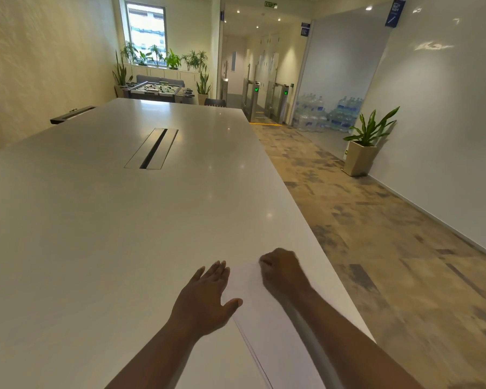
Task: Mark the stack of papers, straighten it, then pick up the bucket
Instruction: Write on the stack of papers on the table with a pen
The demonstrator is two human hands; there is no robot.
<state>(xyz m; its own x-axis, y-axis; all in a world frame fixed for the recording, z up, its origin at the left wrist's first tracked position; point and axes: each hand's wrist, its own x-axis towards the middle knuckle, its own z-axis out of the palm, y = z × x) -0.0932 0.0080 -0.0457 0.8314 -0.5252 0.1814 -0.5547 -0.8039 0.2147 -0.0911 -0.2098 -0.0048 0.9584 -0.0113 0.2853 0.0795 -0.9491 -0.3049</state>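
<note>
Stack of papers (pixel 267 318) lies at the white surface's (pixel 96 220) right edge; left hand (pixel 205 299) flat, fingers straight and slightly spread against its left side, right hand (pixel 281 272) curled on top, contents unclear; best pin firmly so sheets don't skew.

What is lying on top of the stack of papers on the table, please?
Both hands. The left hand rests flat at the stack of papers' left edge, fingers straight. The right hand sits curled near its far end; whether it hides a pen cannot be seen.
</note>
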